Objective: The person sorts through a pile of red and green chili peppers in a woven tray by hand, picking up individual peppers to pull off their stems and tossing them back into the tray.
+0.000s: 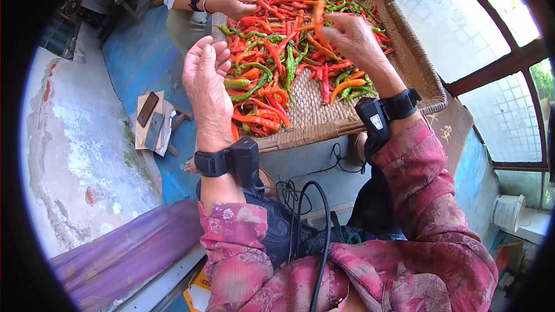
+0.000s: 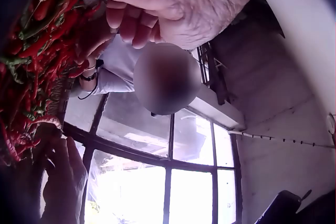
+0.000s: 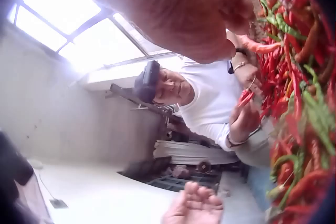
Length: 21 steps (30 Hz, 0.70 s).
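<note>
My right hand (image 1: 355, 37) is raised over the far right part of a woven tray (image 1: 312, 107) and pinches an orange chili pepper (image 1: 318, 18) between fingertips and thumb. The same pepper (image 3: 260, 46) juts from the fingers in the right wrist view. My left hand (image 1: 209, 89) hovers at the tray's left edge, palm turned up, fingers loosely bent, with nothing seen in it. Red chili peppers (image 1: 272, 52) and green ones (image 1: 290, 72) lie heaped across the tray. In the left wrist view, the left hand (image 2: 168, 11) appears above the scene, its fingers partly curled.
Across the tray, another person's hands (image 1: 237, 4) hold peppers. Two phones (image 1: 148, 108) lie on a small stool at left. Black cables (image 1: 324, 225) run over my lap. A framed window (image 1: 491, 63) is on the right, with a white bucket (image 1: 507, 212) below.
</note>
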### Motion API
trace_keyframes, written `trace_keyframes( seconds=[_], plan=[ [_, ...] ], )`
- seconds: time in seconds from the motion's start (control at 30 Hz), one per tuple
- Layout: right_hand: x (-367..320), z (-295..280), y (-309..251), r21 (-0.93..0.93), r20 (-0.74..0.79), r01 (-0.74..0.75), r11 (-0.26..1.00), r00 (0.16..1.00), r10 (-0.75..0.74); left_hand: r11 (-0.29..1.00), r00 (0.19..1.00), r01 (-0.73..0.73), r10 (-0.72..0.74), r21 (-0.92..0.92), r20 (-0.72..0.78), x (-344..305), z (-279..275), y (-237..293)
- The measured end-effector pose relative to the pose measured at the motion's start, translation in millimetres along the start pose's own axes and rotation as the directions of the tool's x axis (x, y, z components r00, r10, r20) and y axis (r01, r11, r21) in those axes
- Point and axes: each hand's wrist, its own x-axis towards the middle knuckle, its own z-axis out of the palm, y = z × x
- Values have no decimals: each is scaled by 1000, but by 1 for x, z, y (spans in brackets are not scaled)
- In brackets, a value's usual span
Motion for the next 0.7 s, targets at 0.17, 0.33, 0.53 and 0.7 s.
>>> trace_keyframes(
  seconds=[0.17, 0.33, 0.53, 0.7],
  plan=[
    [0, 37, 14, -100, 177, 145, 984, 976, -126, 1000, 1000, 25, -25, -2, 18, -4, -4, 6],
    [-23, 96, -2, -348, 531, 356, 867, 837, -131, 999, 1000, -26, 27, -24, 9, -5, 1, 5],
    [-16, 89, -15, -278, 545, 296, 914, 832, -104, 1000, 999, -21, 22, -23, 42, -7, 4, 9],
    [-10, 45, -21, 4, 413, 216, 976, 889, -198, 1000, 999, -9, 9, -6, 35, -10, 8, 11]
  ],
)
